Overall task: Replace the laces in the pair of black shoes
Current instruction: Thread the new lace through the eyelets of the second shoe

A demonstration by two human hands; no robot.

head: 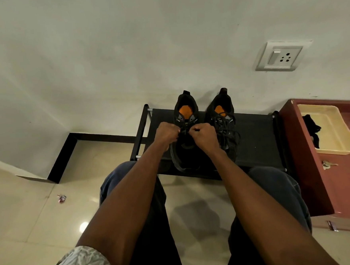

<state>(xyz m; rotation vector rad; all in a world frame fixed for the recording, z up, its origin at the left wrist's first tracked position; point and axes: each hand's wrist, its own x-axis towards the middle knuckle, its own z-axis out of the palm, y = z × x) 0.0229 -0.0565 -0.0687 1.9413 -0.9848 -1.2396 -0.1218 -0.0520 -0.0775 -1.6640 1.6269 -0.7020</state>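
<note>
A pale wall (pixel 123 53) with a white switch socket (pixel 281 56) backs a low black bench (pixel 255 139) standing on a glossy cream tiled floor (pixel 30 214). On the bench top a pair of black shoes with orange insoles sit side by side, heels toward the wall. The left shoe (pixel 186 119) is the one being worked: the left hand (pixel 167 134) and right hand (pixel 204 135) are both curled over its throat, fingertips pinching a black lace (pixel 185 130) between them, close together; more lace loops loosely down at the toe end. The right shoe (pixel 223 118) stands just beside it with its own black lace (pixel 226 135) lying loose and tangled over the tongue. Both forearms reach forward over knees in dark trousers. To the right stands a reddish-brown cabinet (pixel 318 184) carrying a cream tray (pixel 340 141) with something black in it, and keys (pixel 327 164) hang from its front. A small wrapper (pixel 61 198) lies on the floor at left
</note>
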